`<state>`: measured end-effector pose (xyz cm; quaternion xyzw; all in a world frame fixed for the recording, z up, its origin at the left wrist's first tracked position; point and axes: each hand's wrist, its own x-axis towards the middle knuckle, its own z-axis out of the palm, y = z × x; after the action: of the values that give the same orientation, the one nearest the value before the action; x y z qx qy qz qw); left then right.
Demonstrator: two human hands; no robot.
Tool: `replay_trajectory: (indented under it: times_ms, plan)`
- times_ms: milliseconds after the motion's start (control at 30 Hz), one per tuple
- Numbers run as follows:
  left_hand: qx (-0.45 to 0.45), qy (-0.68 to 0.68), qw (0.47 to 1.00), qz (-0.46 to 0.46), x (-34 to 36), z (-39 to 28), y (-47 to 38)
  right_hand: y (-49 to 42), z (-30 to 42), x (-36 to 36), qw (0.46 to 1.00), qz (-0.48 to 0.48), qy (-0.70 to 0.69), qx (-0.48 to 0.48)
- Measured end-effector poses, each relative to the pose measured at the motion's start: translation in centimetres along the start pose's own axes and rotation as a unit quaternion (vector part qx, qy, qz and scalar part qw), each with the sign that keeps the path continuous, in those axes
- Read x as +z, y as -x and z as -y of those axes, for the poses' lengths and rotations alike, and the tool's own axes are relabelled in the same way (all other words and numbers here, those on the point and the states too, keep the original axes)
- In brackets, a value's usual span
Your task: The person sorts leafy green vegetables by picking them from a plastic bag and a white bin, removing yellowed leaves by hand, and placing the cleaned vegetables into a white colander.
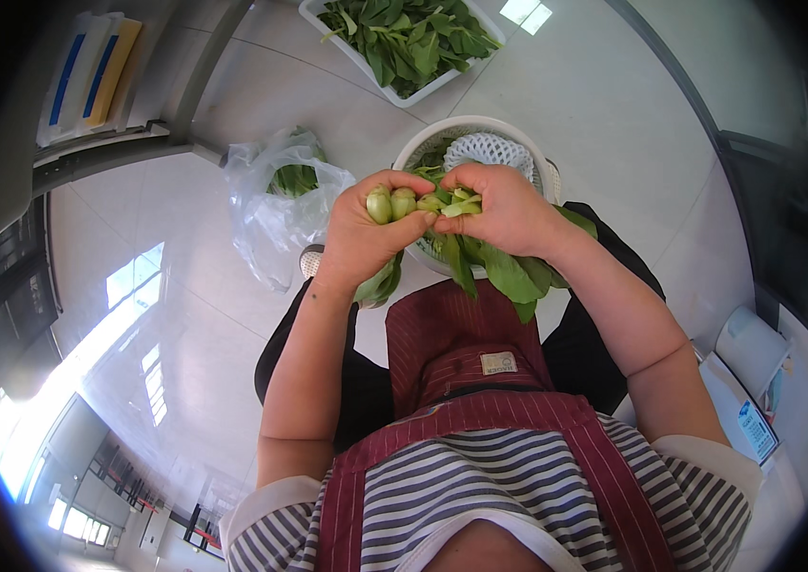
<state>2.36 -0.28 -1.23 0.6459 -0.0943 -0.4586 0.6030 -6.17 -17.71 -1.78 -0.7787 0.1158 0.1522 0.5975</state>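
Note:
My left hand [368,236] is wrapped around several pale bok choy bases [391,204], whose leaves hang out below its wrist. Opposite it, my right hand [507,207] pinches short green stalks [462,203], and the fingertips of both hands nearly meet at the stalks. Broad green leaves [511,275] hang beneath my right hand. Both hands are over a round white basket [439,129], between my knees. Inside it are some greens and a white foam net sleeve [489,152]; my hands hide much of its inside.
A white plastic tub [409,102] heaped with loose leaves [411,43] is on the tiled floor ahead. To the left, a clear plastic bag [261,214] holds more greens. Dark-framed furniture [182,86] stands at left; a paper roll [754,350] is at right.

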Motion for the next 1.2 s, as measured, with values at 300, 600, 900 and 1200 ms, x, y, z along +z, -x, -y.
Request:
replay_trajectory:
  times_ms: [300, 600, 900, 1200]
  plan:
    - [0.037, -0.138, 0.990, -0.011, 0.3, 0.4, 0.1, 0.6, 0.0, -0.1, 0.990, 0.014, 0.105, -0.097]
    - [0.012, 0.104, 0.993, 0.052, 0.4, 0.9, 0.6, 0.5, -0.3, -1.1, 0.982, 0.121, -0.134, -0.060]
    - [0.029, 0.077, 0.996, -0.036, 0.6, 0.7, -0.2, 0.1, 0.4, -1.2, 0.971, 0.057, -0.219, 0.077]
    - [0.061, -0.071, 0.992, -0.088, 1.8, 1.2, -0.3, 0.2, -1.2, 0.7, 0.997, 0.009, -0.045, 0.060]
